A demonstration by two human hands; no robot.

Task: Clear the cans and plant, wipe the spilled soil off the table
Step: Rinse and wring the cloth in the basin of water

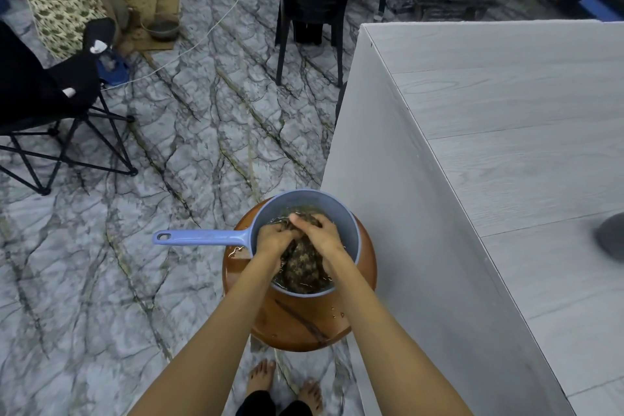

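A blue plastic dipper (pixel 305 199) with a long handle stands on a round brown wooden stool (pixel 297 321) left of the grey table (pixel 506 132). Murky water fills the dipper. In it lies a wet patterned brown cloth (pixel 302 262). My left hand (pixel 271 240) and my right hand (pixel 319 230) are both inside the dipper, closed on the cloth from either side. The table's visible top shows no cans or plant. A dark grey round object (pixel 613 236) sits at its right edge, cut off by the frame.
Marble floor lies to the left. A black folding chair (pixel 50 105) stands at far left, and stacked black plastic chairs (pixel 314 0) stand behind the table. A small bowl (pixel 163 29) sits on the floor by the wall. My bare feet (pixel 285 385) are below the stool.
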